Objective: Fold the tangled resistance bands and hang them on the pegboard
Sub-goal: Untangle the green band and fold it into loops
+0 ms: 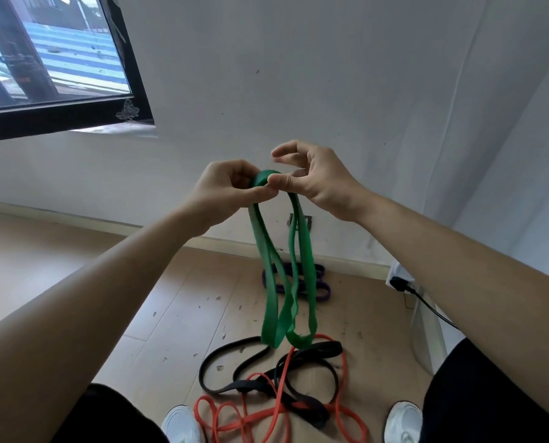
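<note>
A green resistance band (274, 302) hangs doubled in two long loops in front of me, its top bunched between both hands. My left hand (225, 187) pinches the gathered top between thumb and curled fingers. My right hand (311, 177) pinches the same fold with thumb and a finger, its other fingers spread loosely above. On the floor below lie a black band (234, 386) and an orange band (260, 420), tangled together. A purple band (322, 290) lies near the wall behind the green one. No pegboard is in view.
A white wall (298, 75) faces me, with a dark-framed window (58, 119) at upper left. A black plug and cable (404, 287) sit at a white socket on the right. My two white shoes (182, 425) stand on the wooden floor by the bands.
</note>
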Tool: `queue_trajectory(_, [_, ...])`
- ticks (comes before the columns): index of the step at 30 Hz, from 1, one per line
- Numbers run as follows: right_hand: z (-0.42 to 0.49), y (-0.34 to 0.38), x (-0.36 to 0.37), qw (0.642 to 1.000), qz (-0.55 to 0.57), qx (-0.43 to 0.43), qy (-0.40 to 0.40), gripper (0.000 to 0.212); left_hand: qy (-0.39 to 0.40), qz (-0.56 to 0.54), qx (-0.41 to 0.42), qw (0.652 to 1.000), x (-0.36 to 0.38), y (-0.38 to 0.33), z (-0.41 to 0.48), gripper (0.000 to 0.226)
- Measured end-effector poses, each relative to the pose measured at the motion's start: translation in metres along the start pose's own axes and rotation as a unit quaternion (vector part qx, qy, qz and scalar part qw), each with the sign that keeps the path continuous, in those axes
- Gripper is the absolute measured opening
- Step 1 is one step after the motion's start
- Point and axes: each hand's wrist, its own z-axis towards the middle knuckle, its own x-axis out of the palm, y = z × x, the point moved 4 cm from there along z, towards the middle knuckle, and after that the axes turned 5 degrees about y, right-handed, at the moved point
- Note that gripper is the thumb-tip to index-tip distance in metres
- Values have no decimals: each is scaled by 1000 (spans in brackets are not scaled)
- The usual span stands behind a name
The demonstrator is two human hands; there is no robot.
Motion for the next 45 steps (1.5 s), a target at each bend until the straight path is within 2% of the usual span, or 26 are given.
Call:
queue_trajectory(5, [-8, -7, -5, 1000, -5, 10, 5, 65, 42, 52, -9, 998, 8, -10, -1, 31])
queue_trajectory(8, [-11, -8, -4, 1000, 17, 15, 6, 62, 55, 53, -10, 997, 9, -14, -1, 30])
queue_trajectory(12, [-17, -18, 3, 994, 92, 37, 43, 59, 7, 36, -2, 999, 6, -17, -2, 26])
queue_trajectory(17, [-28, -50, 27, 983, 92, 106, 115, 81, -53, 63, 5, 997, -7, -19, 0, 22])
queue_trajectory(20, [-26, -51, 33, 986, 89, 105, 94, 61, -49, 10, -15, 999, -10, -18, -6, 15])
queue_trajectory(23, [-19, -42, 28, 992, 85, 84, 47, 42, -57, -17, -35, 998, -16, -17, -10, 18])
queue_trajectory(27, [-9, -33, 19, 990, 127, 53, 13, 46, -32, 8, -55, 998, -20, -17, -14, 22])
queue_trajectory(30, [-7, -34, 28, 990, 116, 60, 46, 55, -15, 19, -54, 998, -14, -18, -15, 20])
queue_trajectory(33, [-9, -40, 39, 981, 168, 67, 73, 55, -48, -37, -53, 997, -14, -17, -14, 14])
queue_trajectory(36, [-15, -43, 47, 957, 245, 92, 126, 69, -48, -107, -43, 992, -15, -17, -13, 12])
queue_trajectory(40, [-28, -56, 66, 964, 123, 128, 197, 60, -47, -187, -6, 981, -22, -25, -12, 8])
queue_trajectory(43, [-31, -57, 78, 969, 83, 125, 197, 57, -48, -233, 20, 971, -28, -30, -12, 4])
queue_trajectory(45, [-29, -53, 80, 972, 84, 116, 187, 45, -47, -253, 32, 966, -35, -29, -14, 6])
